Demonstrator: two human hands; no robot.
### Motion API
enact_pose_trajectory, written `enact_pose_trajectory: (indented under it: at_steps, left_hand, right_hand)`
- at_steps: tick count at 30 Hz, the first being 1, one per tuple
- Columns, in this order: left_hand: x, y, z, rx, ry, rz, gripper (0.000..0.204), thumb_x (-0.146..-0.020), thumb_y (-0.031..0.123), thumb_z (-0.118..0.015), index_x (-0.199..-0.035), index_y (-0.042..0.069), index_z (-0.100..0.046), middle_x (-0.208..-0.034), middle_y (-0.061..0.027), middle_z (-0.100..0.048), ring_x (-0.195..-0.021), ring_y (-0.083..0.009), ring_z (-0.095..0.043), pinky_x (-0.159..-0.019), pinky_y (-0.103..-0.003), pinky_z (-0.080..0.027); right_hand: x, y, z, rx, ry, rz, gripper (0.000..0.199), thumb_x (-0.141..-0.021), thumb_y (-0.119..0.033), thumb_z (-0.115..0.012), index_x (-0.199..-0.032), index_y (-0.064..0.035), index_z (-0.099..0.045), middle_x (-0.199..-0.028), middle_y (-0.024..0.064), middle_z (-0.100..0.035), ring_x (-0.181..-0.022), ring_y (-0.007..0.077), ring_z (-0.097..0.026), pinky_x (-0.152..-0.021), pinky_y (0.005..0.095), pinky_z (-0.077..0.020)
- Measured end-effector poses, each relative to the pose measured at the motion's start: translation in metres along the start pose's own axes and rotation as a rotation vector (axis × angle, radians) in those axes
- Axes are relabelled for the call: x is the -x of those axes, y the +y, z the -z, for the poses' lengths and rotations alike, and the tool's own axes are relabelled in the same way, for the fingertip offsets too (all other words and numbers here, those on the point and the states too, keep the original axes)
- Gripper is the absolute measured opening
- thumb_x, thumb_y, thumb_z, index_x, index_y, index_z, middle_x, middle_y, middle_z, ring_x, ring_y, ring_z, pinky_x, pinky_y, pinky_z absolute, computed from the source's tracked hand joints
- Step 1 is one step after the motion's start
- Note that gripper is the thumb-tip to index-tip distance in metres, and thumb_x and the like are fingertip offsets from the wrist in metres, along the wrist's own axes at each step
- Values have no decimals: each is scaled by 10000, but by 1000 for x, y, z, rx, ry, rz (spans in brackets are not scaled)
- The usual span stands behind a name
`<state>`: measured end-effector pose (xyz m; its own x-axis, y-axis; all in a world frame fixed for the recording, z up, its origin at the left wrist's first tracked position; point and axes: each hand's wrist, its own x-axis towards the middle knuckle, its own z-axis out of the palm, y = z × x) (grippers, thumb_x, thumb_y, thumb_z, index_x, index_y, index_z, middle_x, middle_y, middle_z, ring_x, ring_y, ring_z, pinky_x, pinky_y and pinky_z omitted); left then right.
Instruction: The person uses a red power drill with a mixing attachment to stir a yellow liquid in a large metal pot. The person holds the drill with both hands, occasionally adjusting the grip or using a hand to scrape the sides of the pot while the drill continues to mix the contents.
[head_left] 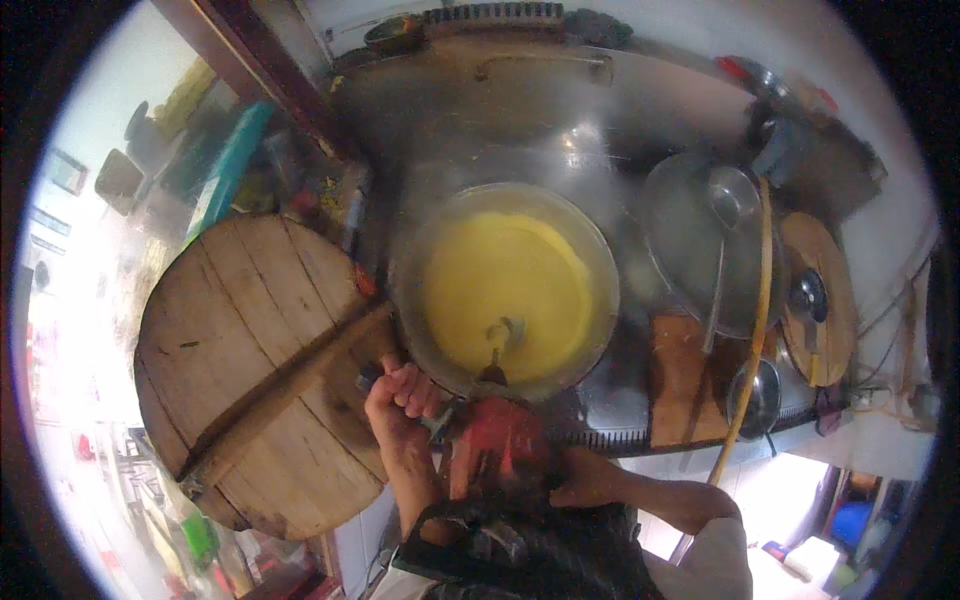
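Note:
A large round metal pot (607, 300) holds a thick yellow liquid (490, 270), with a paler band along its right side. A red power mixer (500, 435) stands at the near rim, its dark shaft reaching down into the liquid. My left hand (405, 392) is closed around a side handle of the mixer, just off the pot's near left rim. From the right, my right forearm (630, 482) reaches to the back of the mixer; the fingers of that hand are hidden. Steam or blur softens the view over the pot.
A big round wooden lid (240, 310) with a crossbar leans at left, close to my left hand. At right are a wide metal basin (680, 230), a ladle (733, 197), a brown board (680, 370), a long stick (765, 280) and a smaller wooden lid (810, 250).

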<state>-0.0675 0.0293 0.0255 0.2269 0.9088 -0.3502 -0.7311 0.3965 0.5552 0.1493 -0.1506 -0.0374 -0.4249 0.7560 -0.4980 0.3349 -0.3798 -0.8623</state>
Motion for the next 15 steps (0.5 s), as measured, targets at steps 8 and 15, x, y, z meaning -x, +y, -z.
enact_pose_trajectory:
  at_steps: [8, 15]
  left_hand:
    - [-35, -6, -9, -105, 64, -72, 107, -697, 84, -486, -738, 144, -407, -521, 25, -305, -384, -108, -276, -363, -282, -259]
    - [-77, -17, -28, -93, 33, -58, 134, -664, 39, -462, -728, 130, -387, -518, 13, -304, -388, -124, -287, -365, -291, -247]
  right_hand:
    - [-52, -9, 29, 201, 235, 245, 558, -684, -281, -677, -1136, -17, -484, -1032, 148, -582, -986, 261, -544, -895, 413, -405]
    - [-104, 49, 43, 48, 363, 306, 641, -679, -321, -683, -1199, -29, -450, -1165, 175, -531, -1084, 344, -504, -946, 443, -376]
